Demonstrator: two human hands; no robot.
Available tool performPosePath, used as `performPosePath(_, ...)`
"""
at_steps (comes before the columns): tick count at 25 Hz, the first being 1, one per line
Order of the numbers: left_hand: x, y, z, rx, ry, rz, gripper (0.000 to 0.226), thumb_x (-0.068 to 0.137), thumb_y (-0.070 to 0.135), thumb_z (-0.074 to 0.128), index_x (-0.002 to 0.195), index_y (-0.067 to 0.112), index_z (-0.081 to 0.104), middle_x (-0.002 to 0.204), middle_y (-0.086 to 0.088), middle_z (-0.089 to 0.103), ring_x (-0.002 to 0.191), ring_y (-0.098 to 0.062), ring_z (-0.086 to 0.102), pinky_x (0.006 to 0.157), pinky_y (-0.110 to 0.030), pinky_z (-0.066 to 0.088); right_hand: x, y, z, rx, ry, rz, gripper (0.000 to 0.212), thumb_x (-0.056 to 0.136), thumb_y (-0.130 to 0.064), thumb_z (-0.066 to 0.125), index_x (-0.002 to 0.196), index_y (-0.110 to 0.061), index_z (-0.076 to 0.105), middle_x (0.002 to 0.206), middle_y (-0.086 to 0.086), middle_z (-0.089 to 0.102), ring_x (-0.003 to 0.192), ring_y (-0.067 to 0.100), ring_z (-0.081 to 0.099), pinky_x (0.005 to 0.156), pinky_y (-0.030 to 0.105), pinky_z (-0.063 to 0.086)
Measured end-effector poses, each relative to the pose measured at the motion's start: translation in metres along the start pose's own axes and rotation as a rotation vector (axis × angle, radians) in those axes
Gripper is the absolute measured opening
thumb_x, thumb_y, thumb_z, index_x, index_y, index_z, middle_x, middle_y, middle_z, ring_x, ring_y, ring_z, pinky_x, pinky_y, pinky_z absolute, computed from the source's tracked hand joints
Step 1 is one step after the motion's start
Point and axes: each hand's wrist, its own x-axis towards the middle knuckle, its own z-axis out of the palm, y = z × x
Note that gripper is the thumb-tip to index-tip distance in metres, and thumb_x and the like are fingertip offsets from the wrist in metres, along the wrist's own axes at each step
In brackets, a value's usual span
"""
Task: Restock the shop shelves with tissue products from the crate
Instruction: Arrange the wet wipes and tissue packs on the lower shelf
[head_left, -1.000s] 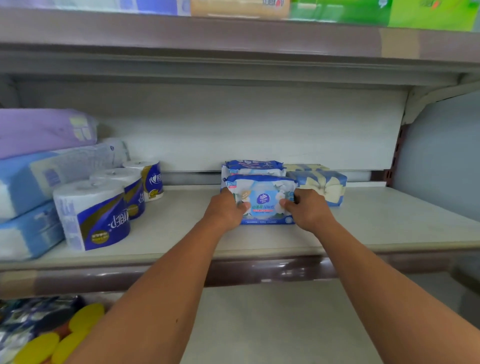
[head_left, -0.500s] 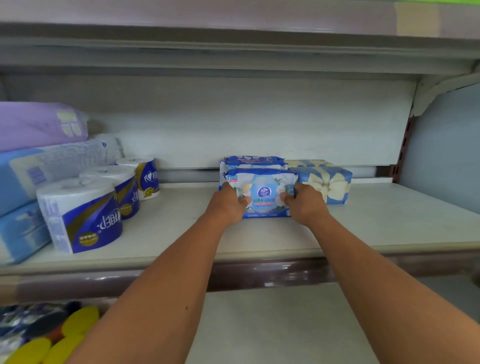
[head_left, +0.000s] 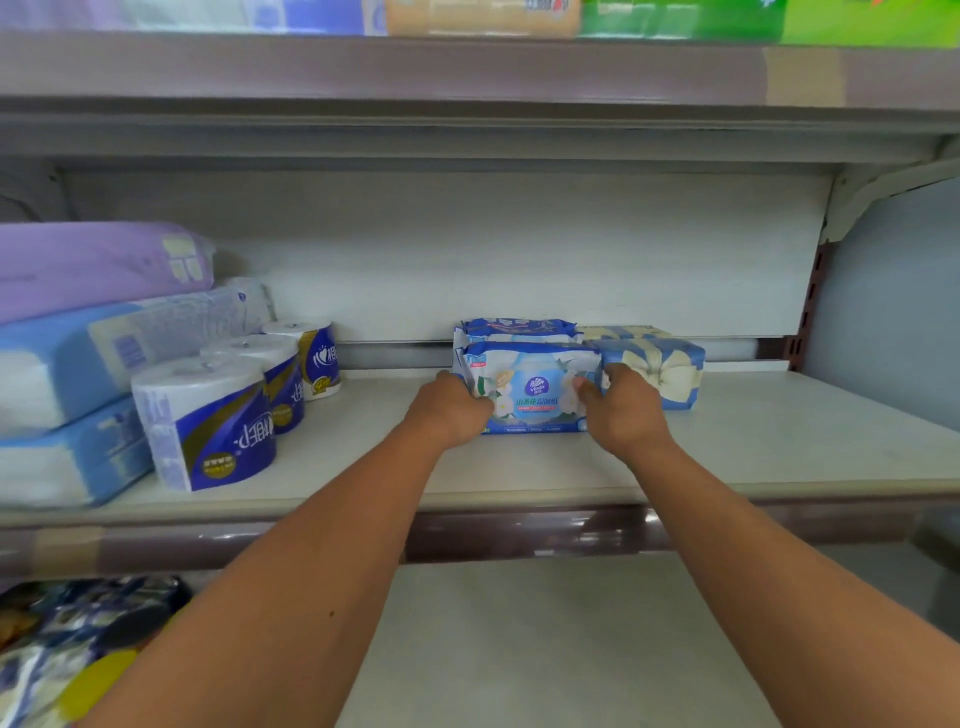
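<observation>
Two hands: both grip front wipes pack (head_left: 535, 397)
left hand (head_left: 449, 410): fingers curled on pack's left end
right hand (head_left: 626, 408): curled on right end
pack: upright on shelf (head_left: 779, 441)

A pale shelf board (head_left: 779, 447) runs under an upper shelf (head_left: 467, 78); white back panel (head_left: 519, 249), grey side wall (head_left: 893, 312).

"Vinda" logo on front wet-wipe pack (head_left: 535, 387); other print illegible.

I count three toilet rolls (head_left: 205, 423), two wipe packs (head_left: 535, 387), two bow-print packs (head_left: 654, 371), three big stacked tissue packs (head_left: 93, 270).
</observation>
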Motion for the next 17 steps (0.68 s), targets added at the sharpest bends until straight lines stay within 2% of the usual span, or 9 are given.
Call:
performPosePath(3, -0.033, 0.000, -0.014, 0.004, 0.202, 0.051, 0.036, 0.094, 0.034, 0.052, 0.119, 0.008, 0.055, 0.122, -0.011, 0.061, 0.106, -0.030, 0.058, 0.074, -0.027, 0.041, -0.035, -0.017, -0.004, 0.056, 0.126, -0.166, 0.045, 0.098, -0.032, 0.052, 0.133, -0.004, 0.048, 0.134, 0.013, 0.054, 0.121, 0.027, 0.052, 0.094, 0.029, 0.039)
performPosePath(5, -0.060, -0.003, -0.022, -0.075, 0.269, 0.119, 0.036, 0.094, 0.037, 0.051, 0.122, 0.014, 0.054, 0.122, -0.007, 0.063, 0.107, -0.026, 0.060, 0.080, -0.031, 0.047, -0.065, -0.026, 0.000, 0.110, 0.117, -0.246, 0.040, 0.096, -0.034, 0.054, 0.128, -0.010, 0.051, 0.126, 0.007, 0.058, 0.110, 0.023, 0.059, 0.092, 0.032, 0.046)
performPosePath(6, -0.076, -0.004, -0.025, -0.121, 0.278, 0.159, 0.036, 0.093, 0.037, 0.052, 0.123, 0.017, 0.054, 0.120, -0.004, 0.064, 0.105, -0.023, 0.061, 0.083, -0.032, 0.049, -0.082, -0.032, 0.002, 0.145, 0.095, -0.255, 0.038, 0.096, -0.034, 0.054, 0.126, -0.012, 0.052, 0.121, 0.003, 0.060, 0.103, 0.019, 0.061, 0.087, 0.029, 0.047)
performPosePath(10, -0.143, -0.023, -0.030, -0.216, 0.249, 0.208, 0.033, 0.091, 0.034, 0.057, 0.121, 0.024, 0.054, 0.108, 0.004, 0.067, 0.095, -0.016, 0.065, 0.087, -0.031, 0.051, -0.159, -0.049, 0.009, 0.240, 0.016, -0.259, 0.034, 0.095, -0.030, 0.056, 0.126, -0.017, 0.051, 0.104, -0.008, 0.064, 0.085, 0.000, 0.060, 0.074, 0.014, 0.044)
performPosePath(14, -0.215, -0.067, -0.027, -0.226, 0.173, 0.198, 0.028, 0.093, 0.031, 0.057, 0.120, 0.024, 0.055, 0.096, 0.007, 0.066, 0.086, -0.011, 0.063, 0.081, -0.026, 0.048, -0.236, -0.043, 0.026, 0.268, -0.051, -0.244, 0.031, 0.095, -0.025, 0.057, 0.125, -0.016, 0.054, 0.092, -0.021, 0.061, 0.084, -0.007, 0.060, 0.073, 0.005, 0.044)
performPosePath(17, -0.262, -0.121, -0.017, -0.230, 0.136, 0.150, 0.028, 0.092, 0.035, 0.057, 0.119, 0.026, 0.055, 0.094, 0.007, 0.066, 0.084, -0.010, 0.062, 0.078, -0.028, 0.048, -0.297, -0.027, 0.048, 0.245, -0.176, -0.175, 0.032, 0.096, -0.030, 0.055, 0.127, -0.023, 0.051, 0.094, -0.023, 0.057, 0.087, -0.012, 0.056, 0.073, 0.002, 0.041)
